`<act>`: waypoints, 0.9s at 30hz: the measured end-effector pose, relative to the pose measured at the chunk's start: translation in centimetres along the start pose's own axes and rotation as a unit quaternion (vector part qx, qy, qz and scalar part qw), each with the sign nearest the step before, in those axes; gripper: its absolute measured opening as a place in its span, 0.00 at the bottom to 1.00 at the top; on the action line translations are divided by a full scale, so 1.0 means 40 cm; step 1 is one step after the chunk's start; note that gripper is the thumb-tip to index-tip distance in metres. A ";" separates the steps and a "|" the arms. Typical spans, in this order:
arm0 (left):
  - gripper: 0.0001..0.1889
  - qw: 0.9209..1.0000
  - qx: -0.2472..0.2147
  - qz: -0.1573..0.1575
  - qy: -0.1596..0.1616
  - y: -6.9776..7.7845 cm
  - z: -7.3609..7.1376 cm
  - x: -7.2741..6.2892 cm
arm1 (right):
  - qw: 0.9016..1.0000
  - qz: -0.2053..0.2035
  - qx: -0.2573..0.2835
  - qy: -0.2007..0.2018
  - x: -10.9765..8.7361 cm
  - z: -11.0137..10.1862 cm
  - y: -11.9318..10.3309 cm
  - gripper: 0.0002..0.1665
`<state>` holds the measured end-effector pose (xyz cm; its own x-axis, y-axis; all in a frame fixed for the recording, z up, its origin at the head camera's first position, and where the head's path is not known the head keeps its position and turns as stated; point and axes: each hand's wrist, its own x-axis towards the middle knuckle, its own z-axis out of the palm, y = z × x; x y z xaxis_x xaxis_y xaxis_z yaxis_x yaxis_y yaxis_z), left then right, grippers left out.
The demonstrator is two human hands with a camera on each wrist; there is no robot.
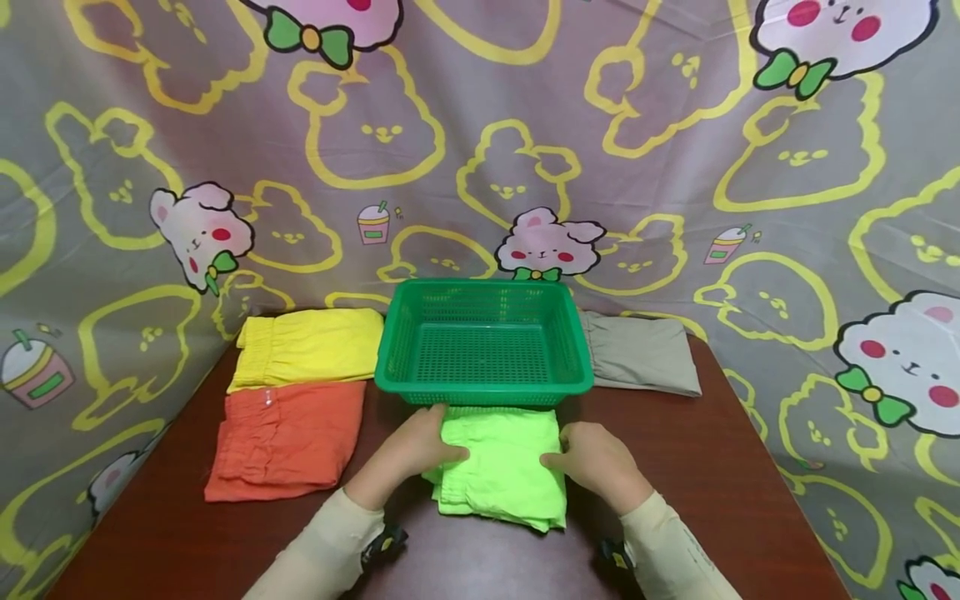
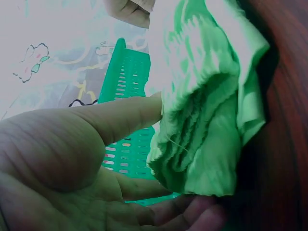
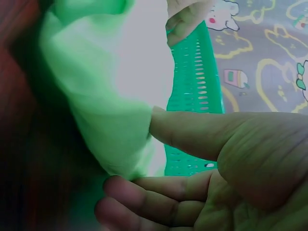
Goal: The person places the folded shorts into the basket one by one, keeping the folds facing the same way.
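Note:
Folded neon-green shorts point(image 1: 504, 467) with a gathered elastic waistband lie in front of the green basket in the head view. My left hand point(image 1: 420, 446) grips their left side, thumb on top and fingers curling below the edge. From the right, my right hand point(image 1: 600, 460) holds the opposite side in the same way. In the left wrist view the waistband opening of the shorts point(image 2: 202, 130) faces the left hand point(image 2: 62, 159). The right wrist view shows the smooth folded side of the shorts point(image 3: 110, 106) against the thumb of the right hand point(image 3: 240, 168).
The green plastic basket point(image 1: 483, 388) stands at the back middle of the brown table point(image 1: 735, 500). Left of it lie a folded yellow garment point(image 1: 315, 343) and a folded orange garment point(image 1: 296, 442). A folded grey garment point(image 1: 643, 354) is at its right. Patterned cloth point(image 1: 420, 200) hangs behind.

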<state>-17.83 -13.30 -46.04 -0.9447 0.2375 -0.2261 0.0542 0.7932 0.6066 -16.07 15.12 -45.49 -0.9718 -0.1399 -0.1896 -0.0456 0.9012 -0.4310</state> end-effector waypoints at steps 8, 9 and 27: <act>0.42 0.999 0.001 0.041 -0.024 -0.023 0.010 0.026 | 1.000 0.004 -0.019 -0.012 0.014 0.001 0.009 0.32; 0.39 0.998 -0.004 0.049 -0.025 -0.025 0.010 0.027 | 1.000 0.005 -0.016 -0.013 0.015 0.000 0.009 0.35; 0.24 0.998 -0.049 0.024 -0.019 -0.024 0.010 0.022 | 0.999 0.012 -0.012 -0.035 0.020 0.012 0.006 0.29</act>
<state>-18.57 -13.62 -47.11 -0.9288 0.2963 -0.2226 0.0654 0.7223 0.6885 -16.73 15.05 -46.18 -0.9544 -0.1459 -0.2604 -0.0293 0.9140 -0.4047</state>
